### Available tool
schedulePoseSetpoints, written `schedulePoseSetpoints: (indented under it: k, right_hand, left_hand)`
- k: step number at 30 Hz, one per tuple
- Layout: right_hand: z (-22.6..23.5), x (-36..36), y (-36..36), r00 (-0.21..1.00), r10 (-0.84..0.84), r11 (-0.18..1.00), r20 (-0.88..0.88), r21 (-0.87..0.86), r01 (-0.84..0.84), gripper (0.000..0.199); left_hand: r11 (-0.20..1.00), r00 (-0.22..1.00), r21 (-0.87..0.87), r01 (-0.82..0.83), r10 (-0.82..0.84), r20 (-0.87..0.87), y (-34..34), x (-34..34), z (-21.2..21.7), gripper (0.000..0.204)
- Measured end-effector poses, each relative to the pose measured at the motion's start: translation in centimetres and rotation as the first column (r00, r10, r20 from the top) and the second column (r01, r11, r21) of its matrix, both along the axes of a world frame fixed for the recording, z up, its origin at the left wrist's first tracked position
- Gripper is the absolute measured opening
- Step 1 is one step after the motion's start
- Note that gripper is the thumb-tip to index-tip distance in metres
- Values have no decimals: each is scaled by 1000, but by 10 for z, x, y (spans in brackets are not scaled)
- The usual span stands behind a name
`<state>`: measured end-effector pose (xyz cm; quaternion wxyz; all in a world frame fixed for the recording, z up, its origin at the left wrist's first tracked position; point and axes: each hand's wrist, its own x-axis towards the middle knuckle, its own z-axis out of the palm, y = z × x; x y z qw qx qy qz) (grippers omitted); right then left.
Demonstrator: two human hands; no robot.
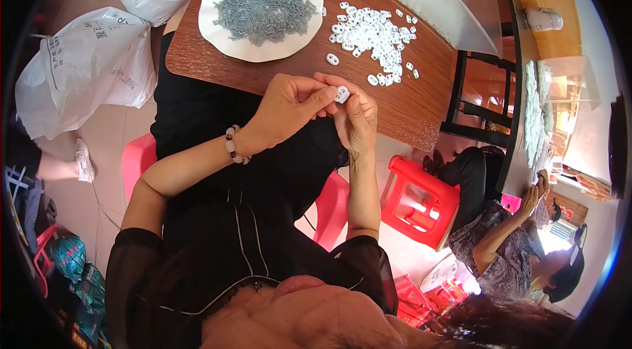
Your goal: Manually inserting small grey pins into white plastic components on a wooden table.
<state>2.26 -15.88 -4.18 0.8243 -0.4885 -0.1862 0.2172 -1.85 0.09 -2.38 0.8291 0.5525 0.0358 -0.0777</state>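
Near the front edge of the table, my two hands meet around a small white two-hole plastic piece point(342, 94) that looks like a cord lock part. My left hand point(289, 109), with a beaded bracelet on its wrist, is closed, its thumb against one side of the piece. From the other side, the thumb and fingers of my right hand point(357, 114) pinch the same piece. A pile of similar white pieces point(375, 36) lies beyond my right hand. Beyond my left hand stands a wavy-rimmed white plate point(209, 20) heaped with tiny grey spring-like parts point(263, 7).
The brown wooden table point(191, 53) spans the far side. A clear plastic bin point(447, 7) stands at its far right. White sacks point(89, 66) sit at left, a red stool point(419, 204) at right. Another person point(507, 244) works at a second table on the right.
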Motion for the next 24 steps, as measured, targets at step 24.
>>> schedulePoseSetpoints:
  k: [24]
  right_hand:
    - [5, -3, -14, 972, -231, 973, 48, -8, 232, 43]
  left_hand:
    - [918, 620, -366, 152, 200, 759, 54, -75, 148, 35]
